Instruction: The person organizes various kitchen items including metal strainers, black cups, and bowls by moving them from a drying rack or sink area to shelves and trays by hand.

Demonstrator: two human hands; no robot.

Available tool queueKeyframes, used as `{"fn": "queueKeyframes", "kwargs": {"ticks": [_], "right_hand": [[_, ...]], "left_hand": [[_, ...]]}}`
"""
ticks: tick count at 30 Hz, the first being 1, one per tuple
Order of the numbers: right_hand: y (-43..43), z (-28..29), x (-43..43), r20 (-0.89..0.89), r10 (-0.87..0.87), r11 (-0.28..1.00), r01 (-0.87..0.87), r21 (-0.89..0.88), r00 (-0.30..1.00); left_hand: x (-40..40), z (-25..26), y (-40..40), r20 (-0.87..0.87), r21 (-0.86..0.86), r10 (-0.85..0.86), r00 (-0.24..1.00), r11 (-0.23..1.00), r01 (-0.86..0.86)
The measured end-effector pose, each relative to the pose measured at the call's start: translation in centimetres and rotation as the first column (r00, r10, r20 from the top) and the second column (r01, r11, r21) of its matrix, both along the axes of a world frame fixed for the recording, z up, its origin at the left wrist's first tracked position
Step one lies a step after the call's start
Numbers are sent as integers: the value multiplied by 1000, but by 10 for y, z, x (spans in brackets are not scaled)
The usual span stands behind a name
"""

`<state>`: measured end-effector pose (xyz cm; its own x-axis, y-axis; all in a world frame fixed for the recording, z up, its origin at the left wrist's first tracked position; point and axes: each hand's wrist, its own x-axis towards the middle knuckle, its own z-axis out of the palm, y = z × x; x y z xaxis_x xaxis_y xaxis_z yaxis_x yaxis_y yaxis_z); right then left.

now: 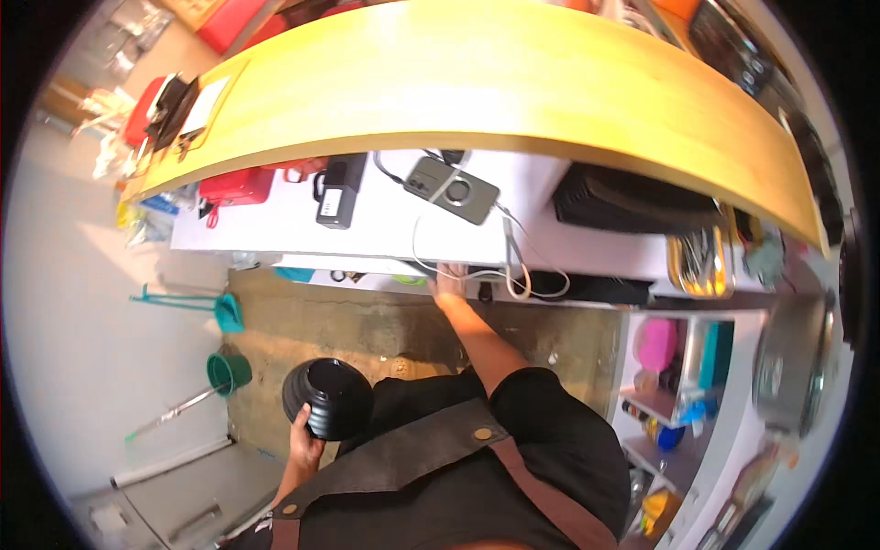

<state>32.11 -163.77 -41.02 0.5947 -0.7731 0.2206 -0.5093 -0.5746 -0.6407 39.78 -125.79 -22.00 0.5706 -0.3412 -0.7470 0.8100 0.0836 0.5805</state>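
My left hand (304,436) is closed around the rim of a black ribbed bowl (328,399), which may be a stack, held at the lower left of the view beside my apron. My right hand (450,280) reaches forward to the edge of the white shelf (385,237) under the wooden counter; its fingertips pass partly out of sight there, so whether it holds anything cannot be told. A white cable loops over it. On the shelf above that hand lies a grey-green phone (452,190) with a cable across it.
A yellow wooden counter (440,82) arches across the top. Black stacked dishes (629,199) and a metal tray of cutlery (701,265) occupy the right of the shelf. A teal dustpan (228,313) and a green bucket (230,373) stand at left. Shelving with bottles (667,437) is at right.
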Motion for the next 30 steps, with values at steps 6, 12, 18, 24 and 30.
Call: {"fn": "queueKeyframes", "kwargs": {"ticks": [6, 12, 18, 24, 30], "right_hand": [[-71, 5, 44, -343, -110, 991, 129, 35, 933], [-108, -2, -5, -285, -217, 976, 214, -42, 934], [-108, -2, -20, -274, -186, 982, 180, -50, 943], [-104, 4, -36, -264, -181, 983, 177, -37, 948], [-91, 5, -48, -248, -120, 992, 123, -3, 961]], "left_hand": [[-80, 6, 2, -181, -2, 202, 963, 979, -205], [-105, 2, 0, -108, -26, 278, 954, 959, -283], [-104, 13, -13, -140, -11, 351, 926, 934, -356], [-113, 22, -14, 0, -6, 277, 961, 961, -277], [-117, 4, 3, 26, -72, 178, 984, 982, -176]]}}
